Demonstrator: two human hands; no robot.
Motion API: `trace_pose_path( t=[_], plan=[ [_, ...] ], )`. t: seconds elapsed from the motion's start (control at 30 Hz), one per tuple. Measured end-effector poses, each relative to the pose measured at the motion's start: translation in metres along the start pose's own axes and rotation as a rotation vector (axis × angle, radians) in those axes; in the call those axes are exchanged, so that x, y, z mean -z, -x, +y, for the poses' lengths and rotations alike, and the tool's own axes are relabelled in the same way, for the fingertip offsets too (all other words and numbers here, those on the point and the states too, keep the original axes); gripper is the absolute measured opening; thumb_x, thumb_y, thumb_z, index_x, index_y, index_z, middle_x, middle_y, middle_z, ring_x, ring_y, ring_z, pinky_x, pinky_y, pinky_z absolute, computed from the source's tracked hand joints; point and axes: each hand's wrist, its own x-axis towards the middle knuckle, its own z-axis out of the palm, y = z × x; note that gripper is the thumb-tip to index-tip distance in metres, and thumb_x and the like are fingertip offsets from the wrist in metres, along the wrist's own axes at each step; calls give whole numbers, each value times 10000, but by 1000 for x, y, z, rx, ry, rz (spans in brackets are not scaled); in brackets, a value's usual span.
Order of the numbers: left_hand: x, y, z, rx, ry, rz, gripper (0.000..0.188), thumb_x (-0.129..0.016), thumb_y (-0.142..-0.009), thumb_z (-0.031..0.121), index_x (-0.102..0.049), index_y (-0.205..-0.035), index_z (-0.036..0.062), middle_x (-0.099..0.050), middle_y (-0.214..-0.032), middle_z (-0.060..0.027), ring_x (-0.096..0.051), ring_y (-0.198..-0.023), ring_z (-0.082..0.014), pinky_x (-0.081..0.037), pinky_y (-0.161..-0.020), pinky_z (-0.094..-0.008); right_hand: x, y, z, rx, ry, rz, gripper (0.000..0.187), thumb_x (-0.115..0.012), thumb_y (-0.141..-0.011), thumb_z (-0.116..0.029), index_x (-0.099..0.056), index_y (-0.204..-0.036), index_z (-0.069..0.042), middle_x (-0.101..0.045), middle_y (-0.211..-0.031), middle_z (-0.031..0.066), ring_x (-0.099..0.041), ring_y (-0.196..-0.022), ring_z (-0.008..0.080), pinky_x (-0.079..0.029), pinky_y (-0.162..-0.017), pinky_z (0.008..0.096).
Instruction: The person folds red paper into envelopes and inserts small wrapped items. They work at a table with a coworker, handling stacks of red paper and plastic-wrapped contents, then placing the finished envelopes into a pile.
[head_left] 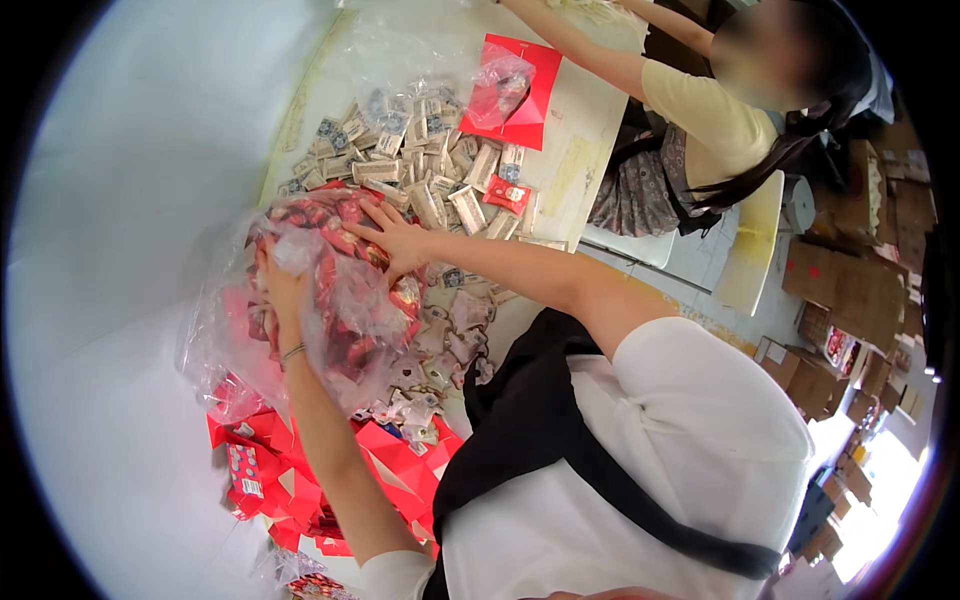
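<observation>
A large clear plastic bag (345, 320) full of small red-wrapped packets lies on the table before me. My left hand (282, 285), a thin band at its wrist, is at the bag's left side. Its fingers close on the bunched plastic, partly hidden by it. Against the bag's upper right part rests my right hand (395, 240), open, with its fingers spread over the red packets. Just beyond is a heap of small beige-wrapped bars (425, 165), one red packet (508, 194) on its right side. Small white-wrapped pieces (440, 355) lie right of the bag.
Folded red card boxes (285, 465) are piled below the bag, near my left forearm. A red card sheet (525, 90) lies at the table's far side. Across the table's corner a co-worker (710, 135) sits with arms stretched over it. Cardboard boxes (840, 285) are stacked at right.
</observation>
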Motion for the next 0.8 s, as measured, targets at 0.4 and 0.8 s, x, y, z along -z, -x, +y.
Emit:
trace_pose_path(
  t=[0.4,0.8],
  plan=[
    [-45,45,-76,-7,-136,-180,622,-730,-687,333,-554,-1257,157,-332,-1485,-41,-204,-1413,-250,-174,-976,-747,-71,8,-7,131,-147,81,1326,-901,-445,-387,-115,-1506,-270,30,-1545,217,-54,-1379,521,-186,-1091,613],
    [140,2,-27,172,480,442,279,-533,-918,195,-618,-1060,-29,-645,-935,-114,-623,-889,-229,-484,-820,-338,-10,47,5,66,-327,94,1269,-868,-575,-361,-40,-1512,-142,26,-1550,216,-56,-1438,367,-195,-1134,434]
  ],
)
